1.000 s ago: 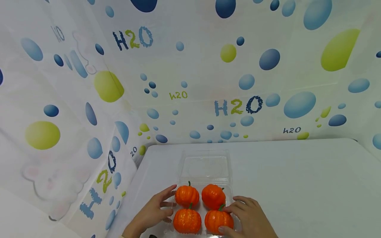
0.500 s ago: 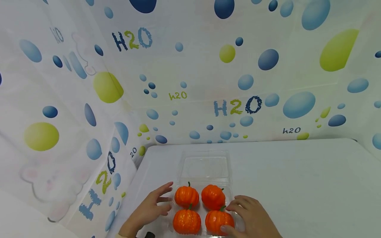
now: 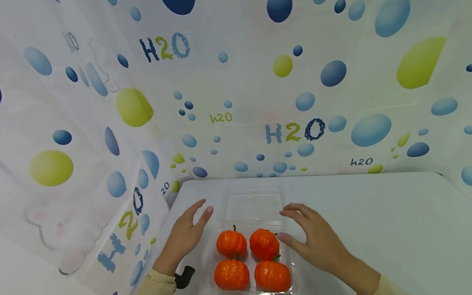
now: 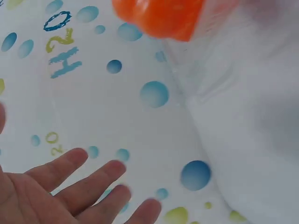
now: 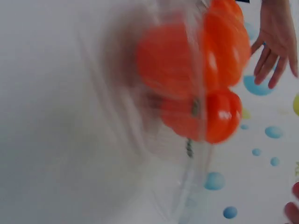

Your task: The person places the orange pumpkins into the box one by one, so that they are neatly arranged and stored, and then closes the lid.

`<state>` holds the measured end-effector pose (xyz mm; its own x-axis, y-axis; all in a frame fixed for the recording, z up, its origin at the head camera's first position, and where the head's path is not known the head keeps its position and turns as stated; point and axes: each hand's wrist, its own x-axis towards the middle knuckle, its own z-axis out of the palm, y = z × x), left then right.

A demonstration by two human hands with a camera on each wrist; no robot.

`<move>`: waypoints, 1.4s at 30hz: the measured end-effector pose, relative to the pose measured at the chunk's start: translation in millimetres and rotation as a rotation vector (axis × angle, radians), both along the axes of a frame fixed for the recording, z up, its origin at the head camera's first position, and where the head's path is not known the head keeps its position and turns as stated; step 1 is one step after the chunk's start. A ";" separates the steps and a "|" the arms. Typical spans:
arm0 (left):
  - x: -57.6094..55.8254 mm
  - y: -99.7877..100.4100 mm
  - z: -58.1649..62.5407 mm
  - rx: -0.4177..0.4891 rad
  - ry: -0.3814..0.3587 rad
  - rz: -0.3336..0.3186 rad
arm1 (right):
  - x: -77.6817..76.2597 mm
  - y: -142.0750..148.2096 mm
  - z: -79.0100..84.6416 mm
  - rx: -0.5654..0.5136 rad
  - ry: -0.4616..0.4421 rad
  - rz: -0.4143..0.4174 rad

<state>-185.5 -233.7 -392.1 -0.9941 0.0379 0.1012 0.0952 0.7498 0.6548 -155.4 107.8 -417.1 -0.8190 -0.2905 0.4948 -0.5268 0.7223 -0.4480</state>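
A clear plastic clamshell box (image 3: 251, 267) lies on the white table with its lid (image 3: 254, 207) folded back flat. Two orange toy pumpkins sit in its back row, a left one (image 3: 230, 244) and a right one (image 3: 264, 245). In front of them are a front left pumpkin (image 3: 231, 275) and a front right pumpkin (image 3: 273, 277). My left hand (image 3: 186, 233) hovers left of the box, fingers spread and holding nothing. Beside the box's right edge, my right hand (image 3: 317, 239) is raised with nothing in its grasp, its thumb near the back right pumpkin.
White table surface (image 3: 376, 221) stretches to the right of the box. A curtain (image 3: 243, 82) printed with bubbles and H2O lettering hangs behind the table and along its left side. Something black (image 3: 184, 277) sits at my left wrist.
Both hands have moved away from the pumpkins and forward towards the lid. The right hand has left the front right pumpkin. The box and pumpkins stay almost where they were.
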 end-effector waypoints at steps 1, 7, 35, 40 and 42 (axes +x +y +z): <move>-2.1 1.4 4.5 -0.014 0.042 -0.004 | -4.2 1.3 4.3 -0.027 0.030 0.023; -11.8 9.4 36.3 0.107 0.257 -0.109 | -24.6 2.5 30.9 -0.219 0.117 0.136; -88.6 -35.0 -37.0 1.667 -0.595 -0.267 | -101.1 27.7 -22.7 -1.493 -1.008 0.344; -88.4 -35.4 -56.7 1.736 -0.638 -0.200 | -102.0 29.8 -42.1 -1.595 -1.112 0.383; -88.6 -34.7 -62.5 1.737 -0.655 -0.187 | -101.8 29.1 -47.5 -1.610 -1.144 0.394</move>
